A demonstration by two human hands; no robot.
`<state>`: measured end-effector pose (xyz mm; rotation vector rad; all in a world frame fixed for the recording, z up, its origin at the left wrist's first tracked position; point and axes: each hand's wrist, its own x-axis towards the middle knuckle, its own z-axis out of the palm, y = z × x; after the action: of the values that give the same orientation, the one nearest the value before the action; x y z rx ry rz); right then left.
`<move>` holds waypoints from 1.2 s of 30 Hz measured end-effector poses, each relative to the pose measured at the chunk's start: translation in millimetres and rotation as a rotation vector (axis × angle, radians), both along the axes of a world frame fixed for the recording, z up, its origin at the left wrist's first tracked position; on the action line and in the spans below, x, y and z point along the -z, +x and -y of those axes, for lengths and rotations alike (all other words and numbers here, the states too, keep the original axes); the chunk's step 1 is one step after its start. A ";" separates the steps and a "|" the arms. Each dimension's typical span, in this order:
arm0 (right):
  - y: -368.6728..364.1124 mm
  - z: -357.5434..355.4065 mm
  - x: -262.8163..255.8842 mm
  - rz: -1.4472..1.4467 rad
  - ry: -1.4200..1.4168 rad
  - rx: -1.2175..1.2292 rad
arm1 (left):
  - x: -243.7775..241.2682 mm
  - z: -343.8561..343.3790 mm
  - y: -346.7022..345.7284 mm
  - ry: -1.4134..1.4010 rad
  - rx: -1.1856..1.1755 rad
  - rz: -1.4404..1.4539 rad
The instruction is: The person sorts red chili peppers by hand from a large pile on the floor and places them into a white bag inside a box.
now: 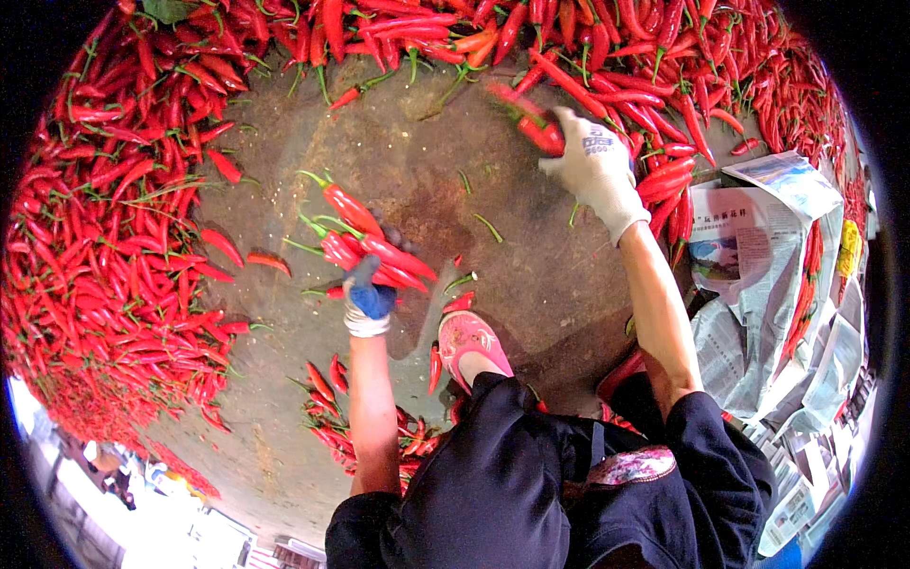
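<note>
My left hand [370, 302], in a white work glove with blue coating, grips a small bunch of red chili peppers [370, 245] with green stems pointing away to the upper left. Farther forward, my right hand [593, 160] wears a matching white glove with printing on its back. Its fingers hold a few red chilies [538, 131], blurred by motion, beside the edge of a large chili heap [633, 92]. The fingertips of this hand are partly hidden.
Loose red chilies [135, 235] spread along the left on the concrete floor [419, 156]. Newspaper [739, 355] lines a container at right, with chilies [807, 291] inside. My pink shoe [473, 345] stands near cut stems, and more chilies [334, 427] lie beneath my left arm.
</note>
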<state>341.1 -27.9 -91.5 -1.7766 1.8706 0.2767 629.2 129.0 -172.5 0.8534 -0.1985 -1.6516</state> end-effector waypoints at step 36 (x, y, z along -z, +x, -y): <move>96.0 -97.8 14.5 1.281 0.424 0.615 | -52.6 -6.3 -43.1 0.180 0.053 0.548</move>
<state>437.1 70.0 -106.0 -0.6525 1.1304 -0.5448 586.0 135.3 -119.8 1.4407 -0.4577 -1.4658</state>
